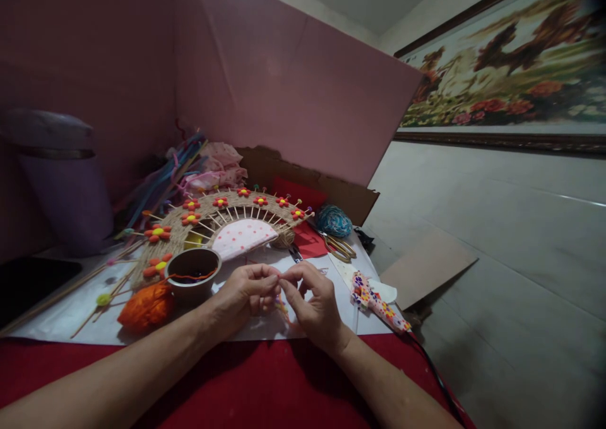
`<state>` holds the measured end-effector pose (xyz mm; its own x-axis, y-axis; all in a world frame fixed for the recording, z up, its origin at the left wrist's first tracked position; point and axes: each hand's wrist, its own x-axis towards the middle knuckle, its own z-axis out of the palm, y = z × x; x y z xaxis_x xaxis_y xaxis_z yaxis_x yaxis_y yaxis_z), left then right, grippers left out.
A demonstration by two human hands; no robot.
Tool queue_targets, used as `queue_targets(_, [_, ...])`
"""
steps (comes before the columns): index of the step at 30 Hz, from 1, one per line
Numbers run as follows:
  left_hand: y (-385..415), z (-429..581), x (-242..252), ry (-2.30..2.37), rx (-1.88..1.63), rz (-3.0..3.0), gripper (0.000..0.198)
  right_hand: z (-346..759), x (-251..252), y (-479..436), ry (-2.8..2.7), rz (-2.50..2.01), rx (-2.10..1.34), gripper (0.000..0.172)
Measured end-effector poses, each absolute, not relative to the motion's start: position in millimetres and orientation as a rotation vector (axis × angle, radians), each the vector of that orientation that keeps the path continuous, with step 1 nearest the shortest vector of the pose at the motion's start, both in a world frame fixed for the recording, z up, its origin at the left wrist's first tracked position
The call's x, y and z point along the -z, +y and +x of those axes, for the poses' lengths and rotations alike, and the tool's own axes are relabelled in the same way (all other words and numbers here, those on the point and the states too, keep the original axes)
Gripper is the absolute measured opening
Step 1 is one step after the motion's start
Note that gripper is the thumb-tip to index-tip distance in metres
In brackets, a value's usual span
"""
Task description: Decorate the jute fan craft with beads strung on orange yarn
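My left hand (253, 288) and my right hand (310, 293) meet fingertip to fingertip above the white sheet, both pinched closed. A thin strand of orange yarn (290, 320) shows at and below the fingers. Small coloured pieces hang under them, too blurred to name. Left of my left hand stands a dark cup (194, 290), with an orange strand across its mouth. Beside the cup lies an orange yarn ball (146, 308). Behind it is a fan-shaped craft (208, 217) of twine and sticks with red and orange flowers, and a white dotted half-circle (243, 236) at its centre.
Scissors (339, 247), a blue yarn ball (334, 220) and red paper (310, 240) lie at the back right. A flower-patterned glue gun (379, 303) with a black cord rests at the right edge. A purple tumbler (66, 189) stands left. Pink boards rise behind.
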<state>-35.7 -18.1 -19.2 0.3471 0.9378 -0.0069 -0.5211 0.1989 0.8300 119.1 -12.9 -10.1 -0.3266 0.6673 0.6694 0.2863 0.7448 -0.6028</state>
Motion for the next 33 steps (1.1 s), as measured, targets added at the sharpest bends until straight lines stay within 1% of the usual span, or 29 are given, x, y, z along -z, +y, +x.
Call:
queue_targets(12, [-19.2,-33.7,18.3,0.631,-1.11,0.866,0.027,120.1,7.9,-15.6,-1.963,-0.703,-0.367,0.009])
queue_targets(18, [-18.5,-33.7,18.6,0.648,-1.118,0.866,0.025,120.5,8.2,-15.0,-1.992,-0.674,-0.31,0.008])
queue_targets(23, [-18.9,-34.9,18.6,0.612,-1.094,0.842,0.023,120.0,11.6,-13.1,-1.983,-0.728,-0.303,0.012])
queue_targets(26, [-19.0,-35.7,18.1,0.557,-1.074,0.799,0.022,121.2,13.2,-11.3,-1.853,-0.84,-0.333,0.012])
queue_targets(30, [-18.5,-36.5,17.5,0.514,-1.04,0.74,0.022,122.0,12.5,-10.9,-1.761,-0.911,-0.399,0.017])
queue_targets(33, [-18.0,-36.8,18.6,0.521,-1.031,0.727,0.022,120.9,10.8,-12.9,-1.844,-0.814,-0.389,0.009])
